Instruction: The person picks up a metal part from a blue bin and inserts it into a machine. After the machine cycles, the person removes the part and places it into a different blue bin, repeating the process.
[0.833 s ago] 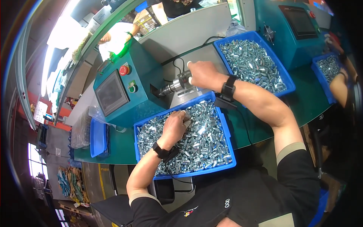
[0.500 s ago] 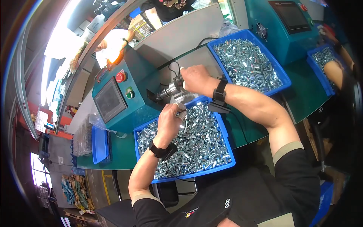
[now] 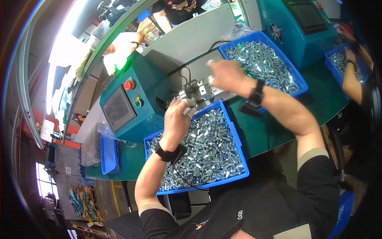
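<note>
My left hand (image 3: 175,122) is at the metal spindle (image 3: 184,94) of the teal machine (image 3: 147,75). Its fingers, with pale covers on the tips, are pinched together; whatever lies between them is hidden. My right hand (image 3: 230,75) hovers over the metal slide fixture (image 3: 202,90), thumb and forefinger apart and nothing visible between them. Under my left hand, the near blue bin (image 3: 238,148) is full of short silvery metal sleeves (image 3: 213,147). Beyond my right hand, a second blue bin (image 3: 299,79) holds similar sleeves (image 3: 264,63).
The machine carries a screen (image 3: 118,108), a red stop button (image 3: 128,85) and a green knob (image 3: 138,102). Empty blue trays (image 3: 108,155) stand at left. Another teal machine (image 3: 304,40) and a co-worker's arm (image 3: 352,81) are at right. A grey partition (image 3: 191,34) runs behind.
My right hand has left the fixture, moving right and opening, which uncovers the fixture. My left hand has risen slightly toward the spindle. The co-worker's arms at right have shifted.
</note>
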The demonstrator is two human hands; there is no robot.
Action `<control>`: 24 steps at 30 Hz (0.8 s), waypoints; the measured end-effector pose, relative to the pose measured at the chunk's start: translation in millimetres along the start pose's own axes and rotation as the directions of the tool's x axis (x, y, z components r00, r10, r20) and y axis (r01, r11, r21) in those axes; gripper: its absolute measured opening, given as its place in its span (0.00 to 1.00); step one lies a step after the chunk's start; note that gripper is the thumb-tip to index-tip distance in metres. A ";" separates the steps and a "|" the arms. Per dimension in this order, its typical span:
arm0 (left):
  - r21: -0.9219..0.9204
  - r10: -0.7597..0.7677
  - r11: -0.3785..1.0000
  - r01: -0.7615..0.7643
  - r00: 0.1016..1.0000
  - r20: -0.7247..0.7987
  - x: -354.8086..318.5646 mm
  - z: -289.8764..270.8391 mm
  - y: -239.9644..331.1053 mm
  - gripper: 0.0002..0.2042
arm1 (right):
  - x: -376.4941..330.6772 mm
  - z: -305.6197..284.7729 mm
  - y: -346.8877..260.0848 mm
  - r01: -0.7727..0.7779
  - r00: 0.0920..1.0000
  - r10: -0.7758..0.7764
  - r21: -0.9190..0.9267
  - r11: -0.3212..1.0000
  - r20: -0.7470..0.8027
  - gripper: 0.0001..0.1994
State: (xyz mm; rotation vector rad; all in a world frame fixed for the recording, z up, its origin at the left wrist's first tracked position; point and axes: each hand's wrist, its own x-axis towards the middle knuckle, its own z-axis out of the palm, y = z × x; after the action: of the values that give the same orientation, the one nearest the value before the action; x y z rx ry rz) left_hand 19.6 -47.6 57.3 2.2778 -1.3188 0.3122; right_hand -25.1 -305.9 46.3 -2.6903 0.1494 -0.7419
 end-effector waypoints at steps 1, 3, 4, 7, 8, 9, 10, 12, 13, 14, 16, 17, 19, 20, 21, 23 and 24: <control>-0.007 0.028 1.000 -0.028 1.000 -0.009 10.0 3.8 0.1 0.09 | -5.8 -14.5 19.4 -0.052 0.995 0.058 -0.077 0.996 0.079 0.17; -0.005 0.069 0.998 -0.070 0.997 -0.027 24.3 6.2 -5.2 0.09 | -17.8 -21.6 41.7 -0.088 0.981 0.112 -0.149 0.985 0.160 0.20; -0.012 0.075 0.997 -0.075 0.997 -0.025 33.0 10.0 -8.6 0.09 | -26.3 -24.3 51.1 -0.075 0.995 0.084 -0.168 0.983 0.049 0.21; 0.081 0.102 0.992 -0.100 0.995 -0.018 55.4 24.7 -21.5 0.07 | -44.9 -26.5 62.4 -0.062 0.985 0.025 -0.213 0.975 -0.173 0.22; 0.079 0.107 0.991 -0.106 0.994 -0.014 61.4 29.3 -24.0 0.07 | -52.1 -26.1 57.4 -0.058 0.989 0.039 -0.132 0.990 -0.144 0.23; 0.111 0.112 0.988 -0.110 0.994 -0.012 67.5 33.2 -25.1 0.07 | -59.0 -26.1 51.2 -0.055 0.992 0.049 -0.050 0.997 -0.114 0.23; 0.143 0.116 0.983 -0.114 0.993 -0.010 72.5 36.4 -26.3 0.07 | -64.0 -25.6 46.6 -0.052 0.995 0.055 0.034 0.998 -0.083 0.24; 0.177 0.121 0.977 -0.119 0.993 -0.002 77.8 41.5 -27.4 0.06 | -71.5 -23.8 41.7 -0.043 0.996 0.049 0.083 0.996 -0.070 0.23; 0.163 0.136 0.977 -0.134 0.991 -0.002 79.1 43.6 -27.5 0.06 | -74.7 -22.6 39.7 -0.031 0.998 0.038 0.133 0.991 -0.055 0.23; 0.150 0.151 0.977 -0.149 0.989 -0.002 79.8 45.3 -28.0 0.07 | -76.5 -21.3 37.8 -0.018 0.999 0.026 0.182 0.983 -0.042 0.23; 0.140 0.163 0.977 -0.162 0.987 0.001 78.8 46.9 -29.9 0.07 | -77.1 -18.3 34.2 0.003 0.999 0.008 0.213 0.977 -0.050 0.23; 0.143 0.164 0.976 -0.163 0.986 0.010 79.0 47.5 -29.7 0.07 | -76.7 -18.5 32.6 0.025 0.998 -0.012 0.236 0.972 -0.059 0.23; 0.149 0.163 0.975 -0.165 0.986 0.024 78.2 47.1 -30.1 0.09 | -75.9 -20.1 27.6 0.048 0.997 -0.031 0.259 0.965 -0.070 0.23; 0.151 0.164 0.975 -0.166 0.986 0.024 77.2 46.1 -30.4 0.09 | -76.1 -21.7 25.0 0.048 0.998 -0.038 0.276 0.960 -0.043 0.22; 0.152 0.172 0.973 -0.174 0.985 0.027 75.4 44.4 -30.9 0.09 | -75.5 -23.9 21.5 0.049 0.999 -0.047 0.293 0.955 -0.017 0.21; 0.155 0.186 0.970 -0.189 0.982 0.032 69.1 40.8 -30.0 0.11 | -71.8 -21.0 14.5 0.052 0.998 -0.058 0.310 0.949 0.010 0.20; 0.152 0.190 0.969 -0.193 0.981 0.033 67.6 39.6 -25.7 0.11 | -68.9 -11.7 13.5 0.019 0.999 -0.031 0.361 0.932 0.030 0.20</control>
State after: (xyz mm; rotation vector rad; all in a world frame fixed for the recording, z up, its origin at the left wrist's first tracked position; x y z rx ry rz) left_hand 74.4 -108.0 44.6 2.2853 -1.5775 0.4760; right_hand -90.4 -308.9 18.0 -2.3553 -0.0294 -0.6564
